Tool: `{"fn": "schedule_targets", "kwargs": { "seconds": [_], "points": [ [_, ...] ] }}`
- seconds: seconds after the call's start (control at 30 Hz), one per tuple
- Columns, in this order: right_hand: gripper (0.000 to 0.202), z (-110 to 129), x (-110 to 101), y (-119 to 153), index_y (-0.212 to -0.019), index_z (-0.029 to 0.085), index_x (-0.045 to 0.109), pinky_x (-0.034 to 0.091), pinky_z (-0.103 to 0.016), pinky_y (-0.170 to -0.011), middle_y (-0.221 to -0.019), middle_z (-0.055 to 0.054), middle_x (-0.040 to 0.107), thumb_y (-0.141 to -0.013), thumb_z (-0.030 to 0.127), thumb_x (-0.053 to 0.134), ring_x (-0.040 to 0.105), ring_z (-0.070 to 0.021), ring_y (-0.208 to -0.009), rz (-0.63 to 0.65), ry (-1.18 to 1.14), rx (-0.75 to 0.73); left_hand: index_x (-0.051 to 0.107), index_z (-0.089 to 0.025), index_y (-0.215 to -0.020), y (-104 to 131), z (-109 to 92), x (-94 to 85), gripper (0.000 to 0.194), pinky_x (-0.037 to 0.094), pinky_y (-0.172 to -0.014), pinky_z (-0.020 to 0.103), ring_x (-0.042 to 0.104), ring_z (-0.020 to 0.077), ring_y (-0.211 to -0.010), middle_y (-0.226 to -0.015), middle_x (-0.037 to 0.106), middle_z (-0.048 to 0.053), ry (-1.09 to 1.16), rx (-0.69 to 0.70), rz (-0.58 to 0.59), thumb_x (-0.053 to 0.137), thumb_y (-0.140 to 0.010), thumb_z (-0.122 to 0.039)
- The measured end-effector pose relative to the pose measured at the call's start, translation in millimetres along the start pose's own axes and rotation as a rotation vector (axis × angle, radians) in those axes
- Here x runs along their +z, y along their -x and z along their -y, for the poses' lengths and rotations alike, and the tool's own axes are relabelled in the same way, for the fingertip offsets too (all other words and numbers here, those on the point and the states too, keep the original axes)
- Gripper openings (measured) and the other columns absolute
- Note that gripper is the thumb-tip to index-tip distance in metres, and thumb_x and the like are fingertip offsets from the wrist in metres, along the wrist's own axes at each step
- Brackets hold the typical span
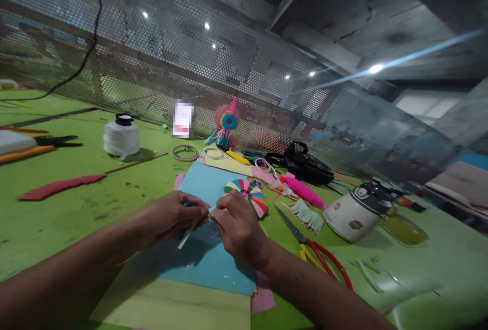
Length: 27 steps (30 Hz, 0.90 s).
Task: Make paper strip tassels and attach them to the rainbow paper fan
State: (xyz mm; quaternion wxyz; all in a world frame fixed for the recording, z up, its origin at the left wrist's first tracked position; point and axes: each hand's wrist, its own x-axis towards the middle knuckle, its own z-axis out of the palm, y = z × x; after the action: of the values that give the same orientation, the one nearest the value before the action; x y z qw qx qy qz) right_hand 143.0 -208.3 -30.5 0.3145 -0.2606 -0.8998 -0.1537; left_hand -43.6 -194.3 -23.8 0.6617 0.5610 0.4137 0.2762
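Note:
My left hand (177, 215) and my right hand (242, 228) meet over a blue paper sheet (213, 264), fingertips pinched close together. A narrow pale paper strip (185, 238) hangs below my left fingers, and a small light piece shows between both sets of fingertips. Exactly how the right fingers grip it is partly hidden. Just beyond my right hand lies a multicoloured pleated paper rosette (259, 203). Scissors (305, 241) with red and yellow handles lie to its right, blades spread a little, beside a fringed pale green paper piece (310, 215).
A white string spool (121, 139) and pliers (57, 142) occupy the left. Tape rolls (185, 153), a paper ornament (229, 122) and a bright pink object (304, 191) stand farther back. A white kettle-like container (353, 213) is at right. Perforated metal screening (244, 76) bounds the far edge.

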Motion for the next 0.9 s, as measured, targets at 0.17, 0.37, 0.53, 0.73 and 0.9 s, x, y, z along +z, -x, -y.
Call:
{"fn": "schedule_targets", "kwargs": {
  "seconds": [0.17,0.37,0.53,0.73,0.9],
  "points": [
    [0.011,0,-1,-1,-0.082,0.016,0.054,0.037,-0.035,-0.070,-0.086,-0.009,0.054,-0.083,0.009,0.046,0.043,-0.0201,-0.081,0.021,0.027,0.007,0.060,-0.013,-0.066,-2,1,0.0,0.028,0.014,-0.035,0.020,0.028,0.0033,-0.036,-0.054,0.051,-0.002,-0.008,0.000,-0.012,0.067,-0.067,-0.040],
    [0.010,2,0,1,-0.080,0.015,0.054,0.038,-0.037,-0.073,-0.087,-0.010,0.053,-0.082,0.009,0.046,0.042,-0.0212,-0.083,0.081,0.084,0.047,0.059,-0.014,-0.070,-5,6,2.1,0.030,0.015,-0.036,0.019,0.027,0.0031,-0.037,-0.055,0.050,-0.004,-0.004,0.001,-0.039,0.068,-0.066,-0.042],
    [0.014,8,3,-1,-0.077,0.014,0.056,0.040,-0.035,-0.073,-0.084,-0.010,0.054,-0.084,0.010,0.045,0.043,-0.0203,-0.082,0.063,0.031,0.072,0.059,-0.014,-0.068,-6,8,3.5,0.034,0.016,-0.035,0.018,0.027,0.0030,-0.036,-0.054,0.051,-0.004,-0.032,-0.011,-0.070,0.069,-0.063,-0.046],
    [0.019,-52,-29,4,-0.098,0.013,0.060,0.041,-0.033,-0.083,-0.098,-0.011,0.058,-0.088,0.024,0.048,0.049,-0.0190,-0.096,0.117,-0.060,0.261,0.063,-0.014,-0.074,-5,3,-3.0,0.032,0.029,-0.041,0.017,0.044,0.0072,-0.048,-0.062,0.057,0.000,0.070,0.005,-0.082,0.070,-0.066,-0.044],
    [0.024,-161,-80,42,-0.063,0.011,0.063,0.037,-0.027,-0.061,-0.065,-0.008,0.059,-0.082,0.017,0.050,0.054,-0.0168,-0.068,0.581,0.257,0.844,0.065,-0.014,-0.079,-7,1,-11.6,0.033,0.031,-0.042,0.017,0.050,0.0084,-0.054,-0.069,0.061,0.001,0.140,0.023,-0.109,0.073,-0.064,-0.042]
  ]
}}
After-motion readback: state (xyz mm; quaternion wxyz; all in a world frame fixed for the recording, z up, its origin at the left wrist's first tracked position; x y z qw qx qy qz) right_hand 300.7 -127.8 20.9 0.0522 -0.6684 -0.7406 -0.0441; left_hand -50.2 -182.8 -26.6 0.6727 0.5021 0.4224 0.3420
